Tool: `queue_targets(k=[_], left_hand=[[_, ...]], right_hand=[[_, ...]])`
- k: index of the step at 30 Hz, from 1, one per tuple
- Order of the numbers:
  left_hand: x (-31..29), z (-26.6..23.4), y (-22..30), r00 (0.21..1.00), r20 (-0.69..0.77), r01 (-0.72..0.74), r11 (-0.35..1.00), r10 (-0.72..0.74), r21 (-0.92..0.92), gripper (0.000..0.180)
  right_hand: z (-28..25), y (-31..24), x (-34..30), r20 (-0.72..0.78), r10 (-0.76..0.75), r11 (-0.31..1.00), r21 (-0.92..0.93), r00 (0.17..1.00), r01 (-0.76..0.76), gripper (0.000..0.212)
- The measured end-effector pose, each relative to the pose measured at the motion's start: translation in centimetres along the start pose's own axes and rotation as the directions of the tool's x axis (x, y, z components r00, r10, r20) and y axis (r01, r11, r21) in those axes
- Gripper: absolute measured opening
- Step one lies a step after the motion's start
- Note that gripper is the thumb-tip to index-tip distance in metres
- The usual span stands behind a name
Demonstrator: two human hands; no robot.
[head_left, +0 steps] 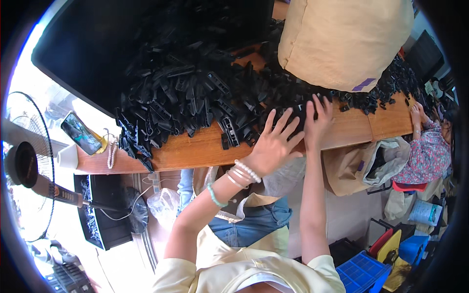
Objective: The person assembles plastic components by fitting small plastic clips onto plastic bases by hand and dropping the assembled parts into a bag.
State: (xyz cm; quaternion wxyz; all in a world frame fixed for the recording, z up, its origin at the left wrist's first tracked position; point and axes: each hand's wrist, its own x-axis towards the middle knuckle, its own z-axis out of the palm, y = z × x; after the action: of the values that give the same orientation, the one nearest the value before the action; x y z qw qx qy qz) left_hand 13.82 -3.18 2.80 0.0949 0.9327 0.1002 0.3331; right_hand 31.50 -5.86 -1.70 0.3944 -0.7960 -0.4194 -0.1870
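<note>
My left hand, with white and green bead bracelets on its wrist, reaches over the table's front edge. Its fingers are spread, and the fingertips are at a pile of black plastic parts. Close beside it on the right, my right hand has its fingers stretched out and apart over the same parts. I see nothing gripped in either hand. Some small black pieces lie around and partly behind the fingertips, so exact contact is hard to tell. A black part with a slotted frame lies left of my left hand.
A large beige cloth sack stands behind my right hand on the wooden table. A phone on a stand and a fan are at the left. An open sack and another person are at the right.
</note>
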Motion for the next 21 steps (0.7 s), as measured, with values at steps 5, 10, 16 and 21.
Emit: queue_targets(k=[5, 10, 16, 21], left_hand=[[-4.2, -6.0, -2.0, 0.905, -0.303, 0.360, 0.917, -0.299, 0.172, 0.030], [-6.3, -5.6, -4.9, 0.808, -0.280, 0.583, 0.770, -0.518, 0.259, 0.034], [-6.1, -5.3, -5.0, 0.620, -0.288, 0.718, 0.676, -0.730, -0.167, 0.026], [-7.4, -7.7, -5.7, 0.496, -0.231, 0.641, 0.533, -0.837, -0.552, 0.019]], right_hand=[[-3.0, -4.4, -3.0, -0.058, -0.113, 0.918, 0.376, 0.992, 0.126, 0.024], [-3.4, -8.4, -6.4, 0.029, -0.360, 0.869, 0.375, 0.932, 0.324, 0.023], [-3.5, -9.4, -7.3, 0.232, -0.482, 0.859, 0.318, 0.845, 0.403, 0.030], [-3.3, -9.6, -6.8, 0.269, -0.523, 0.838, 0.336, 0.808, 0.430, 0.024]])
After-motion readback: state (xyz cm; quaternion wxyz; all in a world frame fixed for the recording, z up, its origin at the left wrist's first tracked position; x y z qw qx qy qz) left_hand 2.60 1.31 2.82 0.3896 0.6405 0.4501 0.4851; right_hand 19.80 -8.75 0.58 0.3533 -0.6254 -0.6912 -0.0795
